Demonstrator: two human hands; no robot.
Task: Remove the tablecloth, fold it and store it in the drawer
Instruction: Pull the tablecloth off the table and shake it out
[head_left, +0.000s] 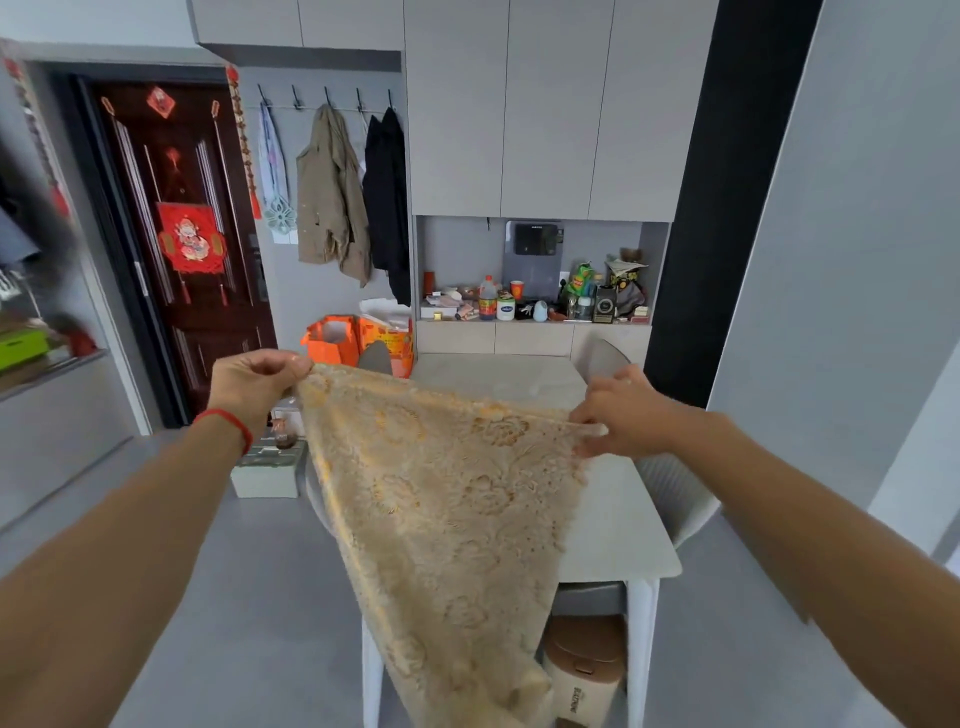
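Observation:
A beige and gold lace tablecloth (452, 509) hangs in the air in front of me, lifted off the white table (618, 525). My left hand (257, 387) pinches its upper left corner, a red string on that wrist. My right hand (621, 413) grips the upper right edge. The cloth droops down to a point near the bottom of the view, over the table's near left side. Below the wall niche runs a row of light drawer fronts (532, 338), all closed.
A grey chair (680, 499) stands right of the table, and a bin (584, 670) sits under it. Orange bags (358, 340) and a box (267, 470) rest on the floor to the left. Coats hang by the dark red door (187, 244). The niche shelf (535, 301) is cluttered.

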